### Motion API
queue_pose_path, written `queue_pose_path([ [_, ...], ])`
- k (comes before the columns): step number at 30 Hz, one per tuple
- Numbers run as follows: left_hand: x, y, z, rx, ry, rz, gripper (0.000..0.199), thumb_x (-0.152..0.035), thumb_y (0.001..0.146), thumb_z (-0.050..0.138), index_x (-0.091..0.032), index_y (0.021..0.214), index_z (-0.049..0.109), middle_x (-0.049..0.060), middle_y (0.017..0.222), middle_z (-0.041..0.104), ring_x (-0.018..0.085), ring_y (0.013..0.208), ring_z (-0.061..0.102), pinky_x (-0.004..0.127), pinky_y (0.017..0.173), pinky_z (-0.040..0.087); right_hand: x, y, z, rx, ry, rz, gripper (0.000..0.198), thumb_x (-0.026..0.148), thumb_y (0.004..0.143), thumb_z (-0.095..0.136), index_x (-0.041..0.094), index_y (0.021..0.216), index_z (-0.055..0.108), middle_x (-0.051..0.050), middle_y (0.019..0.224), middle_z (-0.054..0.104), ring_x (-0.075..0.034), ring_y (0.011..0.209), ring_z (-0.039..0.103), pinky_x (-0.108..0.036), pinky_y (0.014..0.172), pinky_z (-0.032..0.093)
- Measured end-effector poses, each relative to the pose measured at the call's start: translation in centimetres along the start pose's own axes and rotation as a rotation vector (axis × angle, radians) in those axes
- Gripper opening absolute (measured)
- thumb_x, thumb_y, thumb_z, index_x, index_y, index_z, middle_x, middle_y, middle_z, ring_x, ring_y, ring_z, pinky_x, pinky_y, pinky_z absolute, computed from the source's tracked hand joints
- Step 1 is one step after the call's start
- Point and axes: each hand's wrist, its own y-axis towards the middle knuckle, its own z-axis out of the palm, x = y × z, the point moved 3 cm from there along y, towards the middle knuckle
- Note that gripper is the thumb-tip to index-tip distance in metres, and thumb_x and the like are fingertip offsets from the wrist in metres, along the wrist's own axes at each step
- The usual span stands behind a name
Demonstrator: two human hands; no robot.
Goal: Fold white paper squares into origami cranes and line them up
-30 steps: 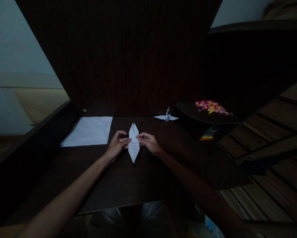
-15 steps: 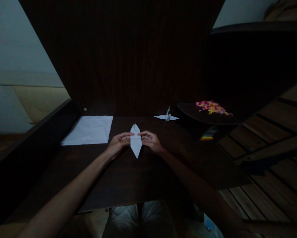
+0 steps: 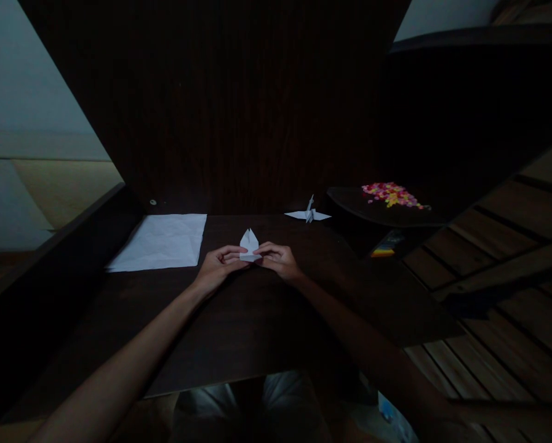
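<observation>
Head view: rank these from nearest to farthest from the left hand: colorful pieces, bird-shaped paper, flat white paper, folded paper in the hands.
1. Folded paper: held between the left hand and right hand.
2. Flat white paper: left of the left hand.
3. Bird-shaped paper: right, toward the back.
4. Colorful pieces: farther right, on the shelf.

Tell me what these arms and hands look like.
They are slim human arms, with no sleeves or cables showing. The ungloved left hand and ungloved right hand each have slender, jointed fingers. I can make out no rings, watch, bracelet or markings, though the dim light, darkest along the right forearm, could hide small details.
</observation>
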Motion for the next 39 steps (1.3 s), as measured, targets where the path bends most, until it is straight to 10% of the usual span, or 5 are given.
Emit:
queue_pose_path([
  [19, -0.1, -0.17, 0.68, -0.01, 0.198, 0.029, 0.036, -0.05, 0.065, 0.077, -0.015, 0.071, 0.067, 0.007, 0.072, 0.073, 0.021, 0.073, 0.069, 0.032, 0.075, 0.051, -0.48, 0.35, 0.09, -0.121, -0.082, 0.101, 0.03, 0.041, 0.062, 0.077, 0.019, 0.073, 0.06, 0.002, 0.069, 0.057, -0.012, 0.063, 0.054, -0.025, 0.06, 0.044],
  [28, 0.15, -0.01, 0.86, -0.034, 0.126, 0.038, 0.055, -0.041, 0.064, 0.079, -0.018, 0.107, 0.054, 0.0, 0.067, 0.07, 0.018, 0.063, 0.068, 0.031, 0.069, 0.052, -0.58, 0.39, 0.12, -0.136, -0.028, 0.065, 0.044, 0.028, 0.059, 0.078, 0.023, 0.093, 0.052, 0.004, 0.075, 0.057, -0.011, 0.066, 0.054, -0.025, 0.063, 0.046],
  [39, 0.22, -0.12, 0.87, 0.034, 0.251, 0.069, 0.035, -0.047, 0.067, 0.076, -0.016, 0.083, 0.071, 0.004, 0.07, 0.071, 0.02, 0.068, 0.068, 0.029, 0.069, 0.052, -0.89, 0.55, 0.17, -0.145, -0.084, 0.105, 0.036, 0.037, 0.064, 0.076, 0.018, 0.089, 0.06, 0.003, 0.066, 0.059, -0.012, 0.059, 0.056, -0.026, 0.059, 0.046],
])
